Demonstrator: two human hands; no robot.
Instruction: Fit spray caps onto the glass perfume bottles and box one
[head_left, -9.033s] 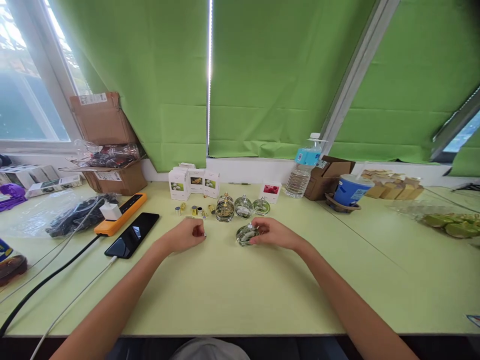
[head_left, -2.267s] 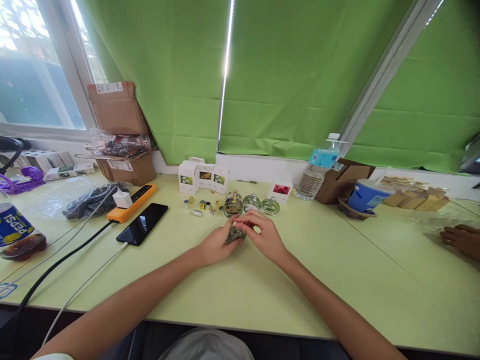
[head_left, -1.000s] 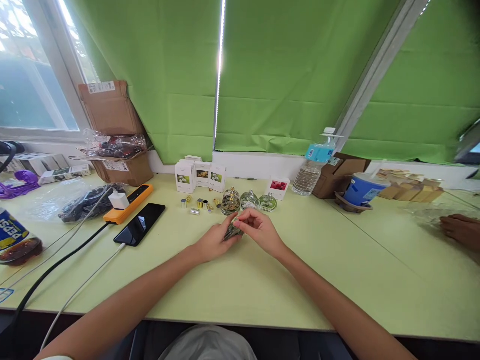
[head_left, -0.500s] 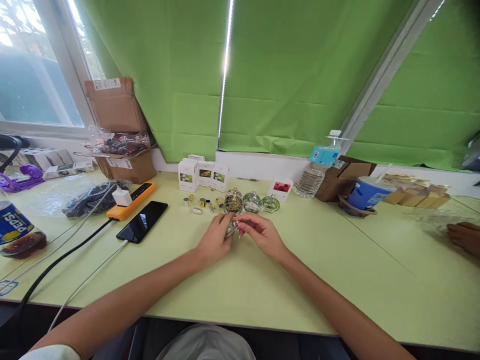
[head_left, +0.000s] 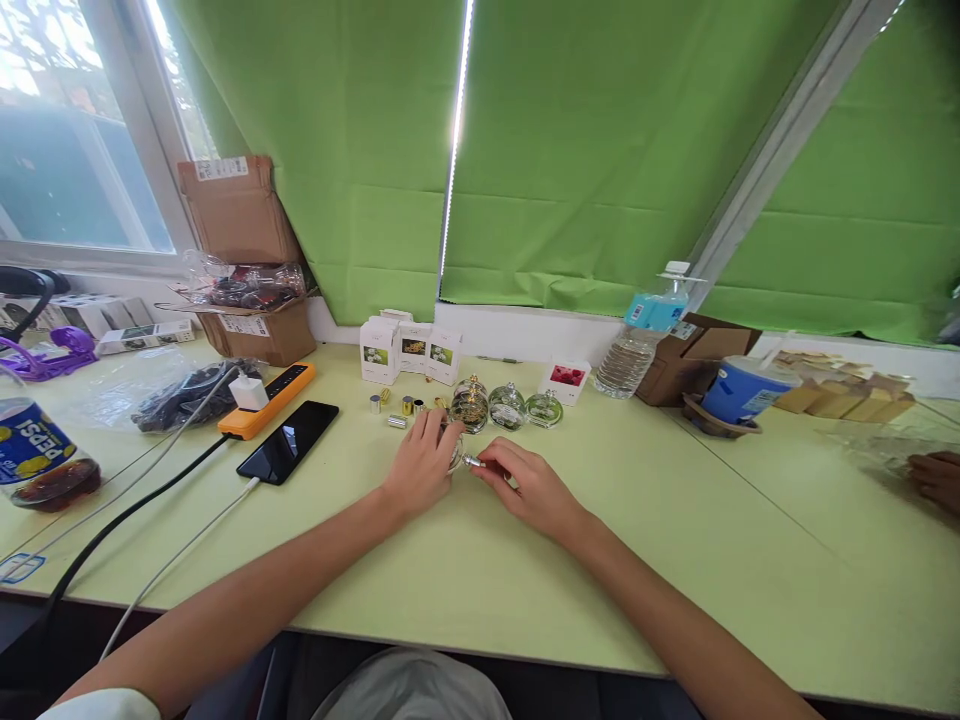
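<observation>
A small clear glass bottle (head_left: 456, 456) is tilted in my left hand (head_left: 422, 462), whose fingers wrap round it and hide most of it. Thumb and fingertips of my right hand (head_left: 529, 486) pinch a silver spray top (head_left: 472, 461) at the bottle's neck. Just beyond stand an ornate round glass bottle (head_left: 470, 408), a second round bottle (head_left: 508, 408) and a greenish flat bottle (head_left: 544, 410). Left of them lie small metal caps: a silver cap (head_left: 375, 404), a gold cap (head_left: 407, 406) and a silver cylinder (head_left: 397, 422) on its side.
White cartons (head_left: 380, 352) and a flower-print carton (head_left: 565, 382) stand behind. Left are a phone (head_left: 289, 443), an orange power strip (head_left: 271, 400) and a Pepsi bottle (head_left: 37, 455). Right are a water bottle (head_left: 637, 335), a blue cup (head_left: 750, 390) and another person's hand (head_left: 934, 480).
My right hand has moved slightly right and down, and more of the silver top now shows between the hands. The view has shifted slightly.
</observation>
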